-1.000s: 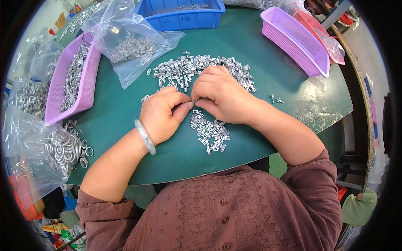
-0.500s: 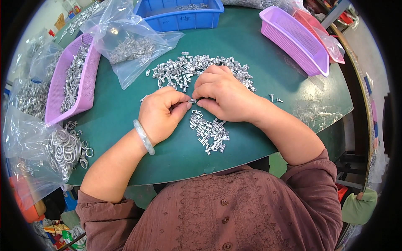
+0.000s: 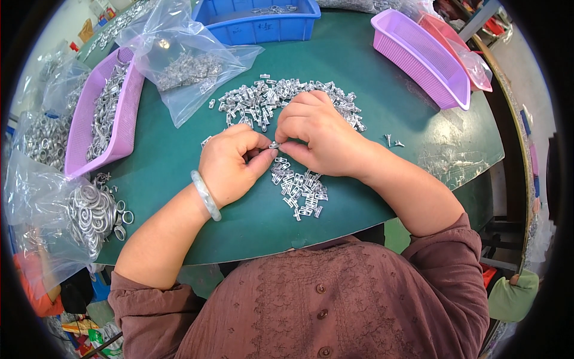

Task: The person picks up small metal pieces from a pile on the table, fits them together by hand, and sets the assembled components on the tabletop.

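Note:
Between the fingertips of both hands is a small silvery metal fitting (image 3: 274,145), partly covered by the fingers. My left hand (image 3: 234,157), with a pale bangle (image 3: 205,195) on its wrist, pinches it from the left. My right hand (image 3: 320,134) pinches it from the right, its other fingers curled. Just beyond the hands spreads a large heap of similar silvery fittings (image 3: 257,99), partly hidden by my right hand. Nearer to me, below the fingertips, lies a smaller pile of such pieces (image 3: 302,190) on the green tabletop (image 3: 251,218).
At the left stand a purple basket (image 3: 133,110) of metal parts and a clear bag (image 3: 42,209) beside metal rings (image 3: 89,215). Behind are another bag of small parts (image 3: 188,70) and a blue bin (image 3: 263,30). Another purple basket (image 3: 421,66) is far right; two small pieces (image 3: 393,141) lie nearer.
The small fitting has turned slightly between my fingertips, and my fingers have shifted a little. Both hands stay in nearly the same place; the piles look unchanged.

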The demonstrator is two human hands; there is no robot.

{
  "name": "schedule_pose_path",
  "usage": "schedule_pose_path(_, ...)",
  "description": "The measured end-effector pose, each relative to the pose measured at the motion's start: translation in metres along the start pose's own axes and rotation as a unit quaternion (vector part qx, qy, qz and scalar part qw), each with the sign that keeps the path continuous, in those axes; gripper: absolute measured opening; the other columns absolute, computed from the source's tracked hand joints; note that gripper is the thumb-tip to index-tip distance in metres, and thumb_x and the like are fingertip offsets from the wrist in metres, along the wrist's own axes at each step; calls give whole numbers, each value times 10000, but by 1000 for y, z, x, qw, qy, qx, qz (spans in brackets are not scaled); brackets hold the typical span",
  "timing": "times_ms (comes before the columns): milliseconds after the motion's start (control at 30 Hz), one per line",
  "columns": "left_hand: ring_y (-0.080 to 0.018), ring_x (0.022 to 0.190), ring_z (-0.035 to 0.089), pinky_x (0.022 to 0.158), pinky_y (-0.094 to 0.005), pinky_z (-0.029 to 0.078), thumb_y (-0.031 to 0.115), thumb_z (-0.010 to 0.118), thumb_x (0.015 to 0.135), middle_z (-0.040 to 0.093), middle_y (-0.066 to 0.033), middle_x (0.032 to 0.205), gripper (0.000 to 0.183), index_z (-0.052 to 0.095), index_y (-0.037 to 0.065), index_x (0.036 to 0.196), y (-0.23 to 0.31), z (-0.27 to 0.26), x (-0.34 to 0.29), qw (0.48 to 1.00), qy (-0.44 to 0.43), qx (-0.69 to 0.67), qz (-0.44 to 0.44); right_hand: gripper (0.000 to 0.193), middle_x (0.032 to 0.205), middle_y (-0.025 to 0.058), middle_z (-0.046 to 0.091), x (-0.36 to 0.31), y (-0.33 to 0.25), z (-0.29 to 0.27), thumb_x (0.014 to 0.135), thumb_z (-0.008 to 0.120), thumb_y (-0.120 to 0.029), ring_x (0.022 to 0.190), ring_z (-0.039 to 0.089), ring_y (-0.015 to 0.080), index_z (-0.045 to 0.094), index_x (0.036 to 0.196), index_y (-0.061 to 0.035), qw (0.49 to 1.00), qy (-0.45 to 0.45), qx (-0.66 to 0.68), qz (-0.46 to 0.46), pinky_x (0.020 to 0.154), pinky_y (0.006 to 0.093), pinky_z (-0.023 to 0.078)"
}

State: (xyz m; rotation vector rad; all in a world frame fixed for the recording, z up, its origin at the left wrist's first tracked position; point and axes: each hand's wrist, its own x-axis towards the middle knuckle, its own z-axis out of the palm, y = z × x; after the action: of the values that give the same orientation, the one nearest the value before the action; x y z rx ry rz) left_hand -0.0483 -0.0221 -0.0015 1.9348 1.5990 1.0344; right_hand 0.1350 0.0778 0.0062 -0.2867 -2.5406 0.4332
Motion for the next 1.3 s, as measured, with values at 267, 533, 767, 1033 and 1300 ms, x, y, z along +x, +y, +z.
schedule_pose_path(267,-192,587,573,538,-315,452,108,752,769,590,-70,722,105,691,32,808,-1,0,0,1000,-1,16,7,73,941,50,601,-2,8,-8,753,686,-112,1002,519,269,679,819,-83,999,-1,-30,30,928,416,371)
schedule_pose_path(533,-184,615,555,565,-305,442,61,745,756,576,-63,726,119,730,52,873,-1,-1,-2,997,-21,52,62,113,1006,66,602,-5,12,-13,791,654,-91,1038,506,286,721,880,-71,981,-19,-170,92,939,423,376)
schedule_pose_path(767,-190,637,560,573,-307,441,60,699,782,573,-72,755,114,726,38,890,5,-5,-2,990,-59,33,126,181,986,64,632,-4,13,-13,816,595,-49,1011,546,278,711,952,-77,993,3,-71,90,929,419,380)
schedule_pose_path(1033,-191,618,540,567,-303,426,21,646,815,557,-81,730,78,693,10,876,-1,-1,-1,997,-17,12,72,186,942,61,650,-3,5,-13,824,586,-50,1000,559,268,708,958,-94,992,-68,-74,73,935,410,375)
schedule_pose_path(1300,-197,623,546,575,-304,438,4,643,814,555,-86,744,85,689,12,884,0,-1,0,998,2,38,47,172,895,39,636,-5,9,-13,800,602,-47,982,556,252,725,901,-113,995,-50,-45,74,934,400,364)
